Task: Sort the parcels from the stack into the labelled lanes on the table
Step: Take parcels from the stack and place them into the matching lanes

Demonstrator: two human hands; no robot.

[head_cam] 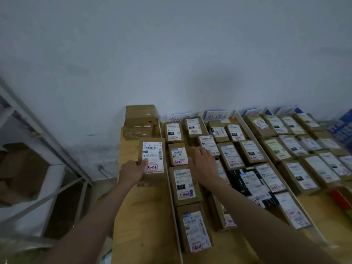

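My left hand (133, 171) grips a brown cardboard parcel (153, 149) by its near left corner, thumb on its white shipping label with red handwriting. The parcel is at the table's left side, in front of a small stack of brown boxes (141, 121) at the far left corner. My right hand (204, 164) reaches over the second lane with its fingers spread and straight, resting on or just above the parcels there. Rows of labelled parcels (185, 185) lie in lanes split by thin white dividers (172, 197). Handwritten lane signs (216, 116) stand along the wall.
The wooden table (137, 216) is bare at its near left. Lanes further right (289, 149) are packed with parcels. A metal shelf rack (47, 149) with cardboard boxes stands to the left. A blue box (341, 128) sits at the far right.
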